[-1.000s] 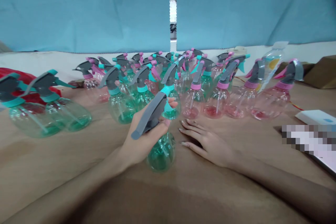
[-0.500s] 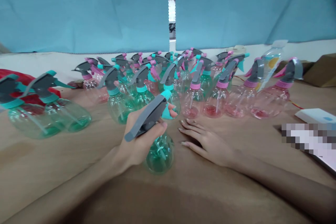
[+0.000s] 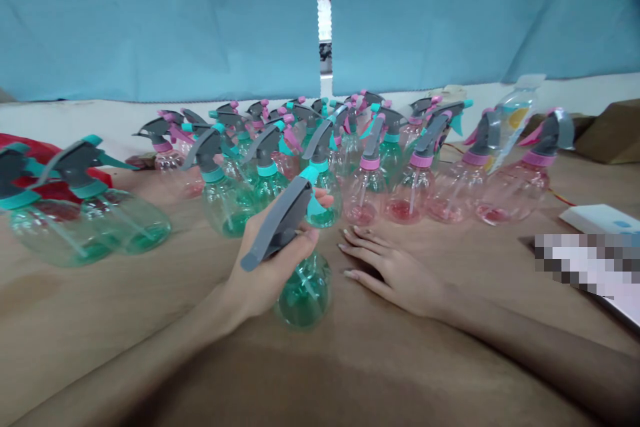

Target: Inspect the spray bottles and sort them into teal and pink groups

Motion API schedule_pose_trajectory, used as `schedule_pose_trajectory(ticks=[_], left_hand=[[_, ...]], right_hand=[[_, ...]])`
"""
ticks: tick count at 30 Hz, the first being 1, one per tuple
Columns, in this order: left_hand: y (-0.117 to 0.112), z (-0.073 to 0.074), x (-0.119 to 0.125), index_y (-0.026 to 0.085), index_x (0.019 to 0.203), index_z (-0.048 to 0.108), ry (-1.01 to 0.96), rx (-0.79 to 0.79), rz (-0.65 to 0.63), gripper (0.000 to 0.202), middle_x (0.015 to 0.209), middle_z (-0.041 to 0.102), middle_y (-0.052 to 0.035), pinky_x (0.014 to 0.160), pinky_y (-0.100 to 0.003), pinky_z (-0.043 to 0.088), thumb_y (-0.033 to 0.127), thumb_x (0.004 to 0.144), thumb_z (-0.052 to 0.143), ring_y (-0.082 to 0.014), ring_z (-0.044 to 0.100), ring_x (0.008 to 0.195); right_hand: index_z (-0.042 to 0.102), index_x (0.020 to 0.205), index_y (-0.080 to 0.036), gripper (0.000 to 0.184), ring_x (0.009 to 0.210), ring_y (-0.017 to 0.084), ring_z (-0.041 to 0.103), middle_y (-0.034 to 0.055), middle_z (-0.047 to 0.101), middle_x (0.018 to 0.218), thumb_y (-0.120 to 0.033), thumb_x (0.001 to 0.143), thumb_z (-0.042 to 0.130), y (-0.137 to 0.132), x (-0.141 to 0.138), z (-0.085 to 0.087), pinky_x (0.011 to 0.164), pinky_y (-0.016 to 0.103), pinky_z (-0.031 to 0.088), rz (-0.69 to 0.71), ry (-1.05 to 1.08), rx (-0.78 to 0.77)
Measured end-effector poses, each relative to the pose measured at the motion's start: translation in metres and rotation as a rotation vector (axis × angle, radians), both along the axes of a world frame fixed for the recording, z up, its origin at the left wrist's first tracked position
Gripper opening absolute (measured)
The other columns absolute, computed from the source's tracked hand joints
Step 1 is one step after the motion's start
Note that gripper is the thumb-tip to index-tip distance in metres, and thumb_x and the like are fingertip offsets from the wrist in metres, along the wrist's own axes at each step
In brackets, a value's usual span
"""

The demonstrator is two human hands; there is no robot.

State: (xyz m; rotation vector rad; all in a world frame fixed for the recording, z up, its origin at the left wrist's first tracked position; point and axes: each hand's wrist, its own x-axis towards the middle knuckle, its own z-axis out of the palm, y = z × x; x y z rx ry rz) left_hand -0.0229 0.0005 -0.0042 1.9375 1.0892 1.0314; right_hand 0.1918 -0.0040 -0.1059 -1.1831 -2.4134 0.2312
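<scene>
My left hand (image 3: 265, 273) is wrapped round the neck of a green spray bottle (image 3: 304, 297) with a grey and turquoise trigger head. The bottle's clear green body hangs below the fingers, and its dip tube shows inside. Its collar is hidden by the hand. To the right, my right hand (image 3: 395, 270) lies flat on the wooden table (image 3: 380, 360), fingers stretched out and holding nothing. Just beyond its fingertips stands a pink spray bottle (image 3: 364, 197) with a grey head.
Several green and pink spray bottles stand in rows across the back, with a pair of green ones (image 3: 143, 220) at left. A clear plastic bottle (image 3: 517, 113), cardboard box (image 3: 617, 133) and white box (image 3: 600, 219) are at right. Red plastic (image 3: 50, 153) lies at left.
The view has shifted very slightly. The held bottle's trigger head has turned or tilted a little; my right hand stays in place on the table.
</scene>
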Motion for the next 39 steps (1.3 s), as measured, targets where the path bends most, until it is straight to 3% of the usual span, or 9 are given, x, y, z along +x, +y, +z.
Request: schedule_pose_trajectory(ticks=[4, 16, 28, 34, 39], left_hand=[[0.000, -0.004, -0.001, 0.028, 0.110, 0.056, 0.051, 0.020, 0.050, 0.028, 0.066, 0.057, 0.0038, 0.055, -0.028, 0.045, 0.029, 0.083, 0.053, -0.0157, 0.055, 0.059], [-0.001, 0.004, 0.003, 0.026, 0.102, 0.059, 0.080, 0.100, 0.024, 0.027, 0.075, 0.061, 0.0024, 0.060, -0.027, 0.049, 0.024, 0.077, 0.050, -0.0158, 0.056, 0.064], [-0.001, 0.002, 0.003, 0.027, 0.099, 0.060, 0.099, 0.100, 0.063, 0.026, 0.071, 0.060, 0.0024, 0.052, -0.027, 0.046, 0.027, 0.076, 0.051, -0.0158, 0.054, 0.058], [-0.002, 0.006, 0.005, 0.025, 0.071, 0.058, 0.088, 0.093, 0.065, 0.009, 0.072, 0.060, 0.0023, 0.058, -0.028, 0.047, 0.027, 0.074, 0.050, -0.0159, 0.054, 0.063], [-0.003, 0.005, 0.004, 0.024, 0.069, 0.056, 0.095, 0.074, 0.064, 0.008, 0.070, 0.058, 0.0030, 0.056, -0.027, 0.044, 0.026, 0.074, 0.051, -0.0151, 0.051, 0.060]], right_hand=[[0.048, 0.133, -0.019, 0.048, 0.133, 0.025, 0.033, 0.0084, 0.046, 0.140, -0.044, 0.093, 0.042, -0.001, 0.000, 0.001, 0.108, 0.046, 0.032, -0.007, -0.007, -0.002], [0.047, 0.133, -0.019, 0.048, 0.133, 0.024, 0.033, 0.0082, 0.046, 0.140, -0.045, 0.093, 0.041, 0.000, 0.000, 0.000, 0.108, 0.046, 0.031, -0.003, -0.023, -0.008], [0.048, 0.133, -0.021, 0.047, 0.133, 0.024, 0.033, 0.0072, 0.046, 0.139, -0.045, 0.093, 0.041, 0.000, 0.000, 0.001, 0.108, 0.046, 0.032, -0.005, -0.019, 0.005], [0.047, 0.133, -0.018, 0.049, 0.133, 0.024, 0.033, 0.0081, 0.044, 0.141, -0.045, 0.094, 0.039, 0.000, 0.000, 0.001, 0.109, 0.046, 0.031, -0.006, -0.035, 0.001], [0.047, 0.134, -0.019, 0.049, 0.133, 0.024, 0.033, 0.0076, 0.044, 0.141, -0.046, 0.093, 0.039, 0.000, 0.000, 0.002, 0.108, 0.046, 0.032, -0.011, -0.036, -0.007]])
